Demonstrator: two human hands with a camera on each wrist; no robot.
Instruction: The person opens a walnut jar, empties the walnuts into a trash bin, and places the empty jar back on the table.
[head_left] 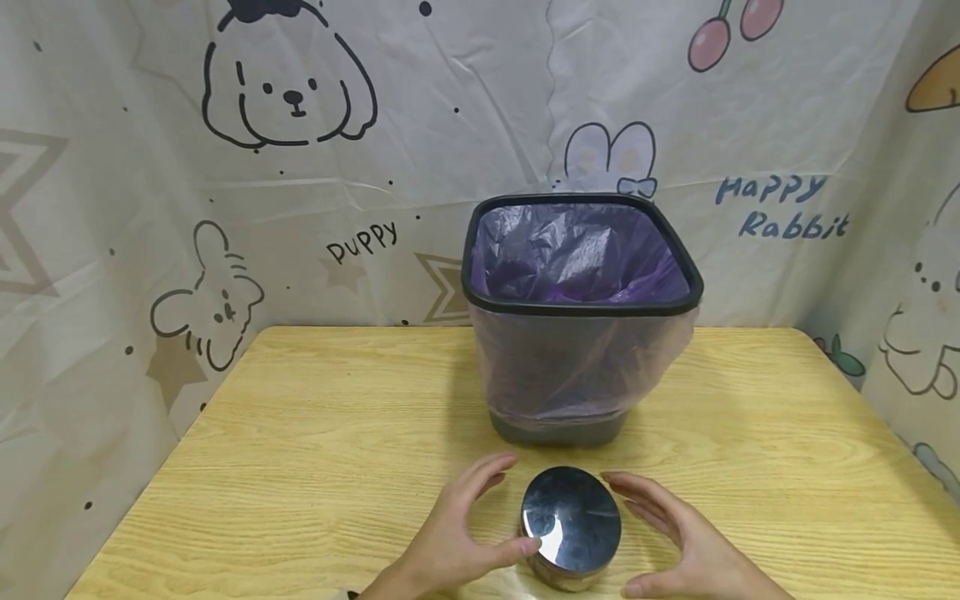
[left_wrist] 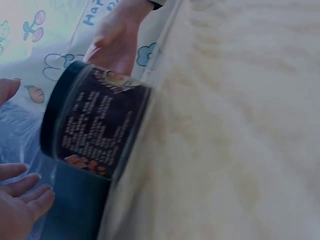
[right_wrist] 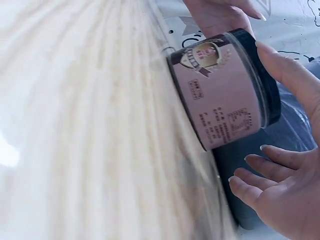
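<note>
A round jar with a glossy black lid (head_left: 573, 517) stands on the wooden table between my two hands. Its label is dark with pale print in the left wrist view (left_wrist: 102, 125) and pinkish in the right wrist view (right_wrist: 220, 95). My left hand (head_left: 457, 533) is spread at the jar's left side; from the head its thumb tip overlaps the lid's edge, but I cannot tell whether it touches. On the other side my right hand (head_left: 686, 542) curves loosely, with a gap between its fingers and the jar. Neither hand grips anything.
Behind the jar stands a grey bin (head_left: 555, 367) with a black rim, lined with a purple plastic bag (head_left: 577, 250). The light wooden table (head_left: 322, 433) ends at a cloth backdrop (head_left: 450, 158) printed with cartoon animals, which also hangs along both sides.
</note>
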